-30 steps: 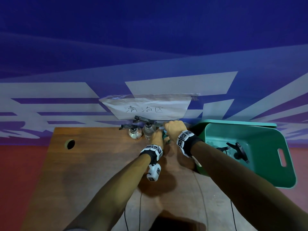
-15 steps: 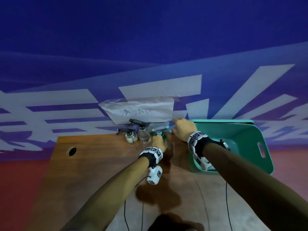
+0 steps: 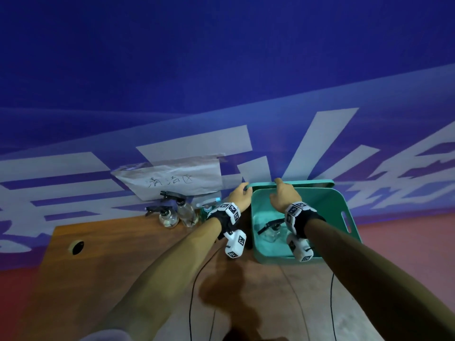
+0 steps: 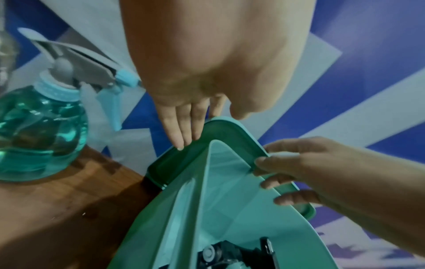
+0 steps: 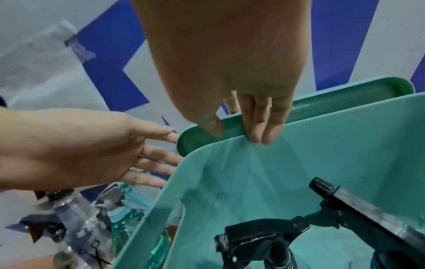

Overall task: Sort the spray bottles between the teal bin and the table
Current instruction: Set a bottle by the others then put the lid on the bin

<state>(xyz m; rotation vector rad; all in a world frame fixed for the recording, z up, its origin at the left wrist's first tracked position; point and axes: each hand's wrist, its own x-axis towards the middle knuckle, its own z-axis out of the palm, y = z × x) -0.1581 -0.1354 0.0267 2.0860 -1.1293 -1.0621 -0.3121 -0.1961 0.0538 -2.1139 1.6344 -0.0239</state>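
Observation:
The teal bin (image 3: 344, 217) (image 4: 218, 209) (image 5: 322, 154) stands at the table's right end and holds spray bottles with black triggers (image 3: 269, 226) (image 5: 264, 234). Its teal lid (image 3: 307, 184) (image 4: 181, 160) (image 5: 345, 103) leans on the wall behind it. My left hand (image 3: 240, 195) (image 4: 184, 127) (image 5: 92, 151) touches the lid's left corner with straight fingers. My right hand (image 3: 283, 195) (image 4: 299, 172) (image 5: 260, 123) curls over the lid's top edge. On the table stand a teal bottle (image 4: 39, 136) (image 5: 128, 222) and two clear bottles (image 3: 168, 217) (image 3: 187, 212).
The wooden table (image 3: 110, 267) has a cable hole (image 3: 76, 246) at its left. A paper sign (image 3: 172, 179) is taped to the blue and white wall above the bottles. Thin cables (image 3: 192, 303) trail from my wrists across the table's near side.
Both hands have left the bottles by the wall and moved right to the lid behind the bin. The left hand has let go of the teal bottle.

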